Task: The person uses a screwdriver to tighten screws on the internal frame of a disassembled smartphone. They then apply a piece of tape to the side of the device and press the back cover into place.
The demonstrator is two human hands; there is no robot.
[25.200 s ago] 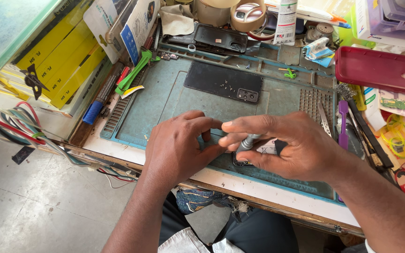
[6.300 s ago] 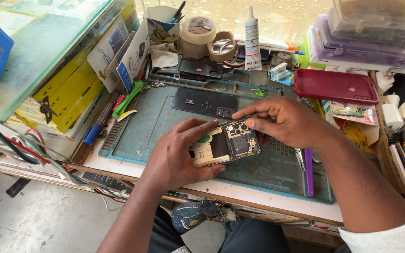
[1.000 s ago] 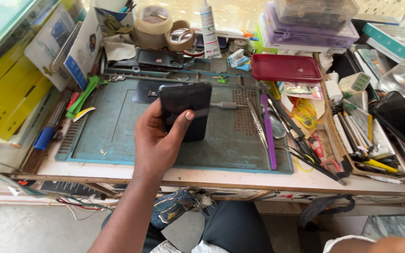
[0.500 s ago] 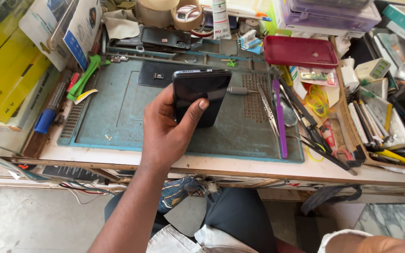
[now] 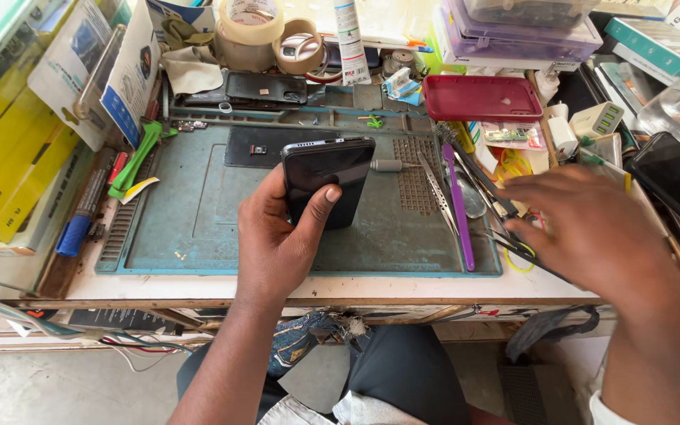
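Black slab phone w/ glossy dark screen [image 5: 329, 179] gripped in left hand [image 5: 281, 240], raised just above blue-green rubber repair mat [image 5: 198, 228], roughly over mat centre. Thumb pressed on screen face near lower right, fingers wrapped behind left edge, palm under bottom end. Phone near upright, tilted slightly, top edge toward far side of bench [image 5: 159, 287]. Left forearm up from lower centre, wrist bent a little back.

Right hand [image 5: 592, 228] motion-blurred, palm down, fingers spread loose & pointing left; open, nothing visibly held. Hovering over clutter at right edge of mat: purple plastic pry stick [image 5: 458, 208], metal tweezers [image 5: 437, 193], thin black tools beside them. Contact w/ those tools: can't tell, too blurred. Right forearm in from lower right corner.

Nearby: dark red flat tray [image 5: 480, 97] at back right of mat, tan tape rolls [image 5: 252, 31] at back, second dark phone [image 5: 674, 177] far right, yellow boxes [image 5: 9, 157] far left, green plastic tool [image 5: 137, 157] by mat's left edge.
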